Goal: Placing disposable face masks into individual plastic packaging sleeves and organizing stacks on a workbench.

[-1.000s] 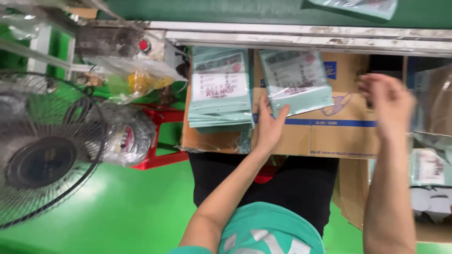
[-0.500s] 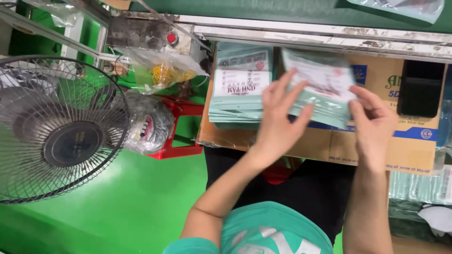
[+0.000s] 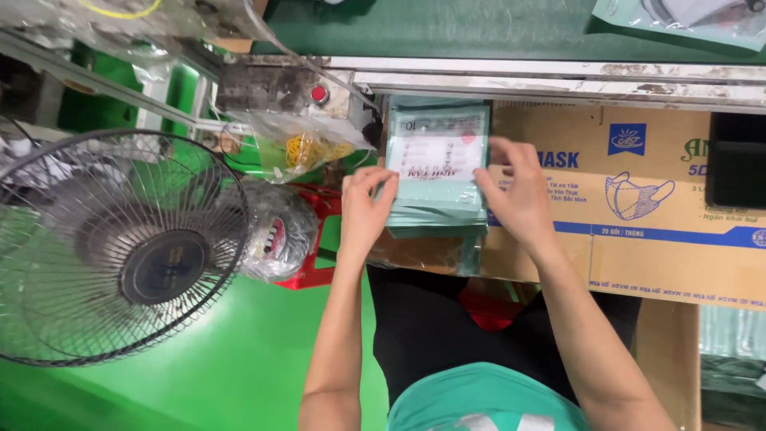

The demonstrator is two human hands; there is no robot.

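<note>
I hold the stack of green packets (image 3: 437, 172) between my left hand (image 3: 363, 209) and right hand (image 3: 519, 195), pressing both sides evenly to square its edges.

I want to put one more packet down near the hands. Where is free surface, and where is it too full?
Free: the brown carton top right of the right hand, up to the black object at the far right. Also the green belt beyond the metal rail. Crowded: left of the packet stack, where the left hand, a plastic bag and the fan stand close.
</note>
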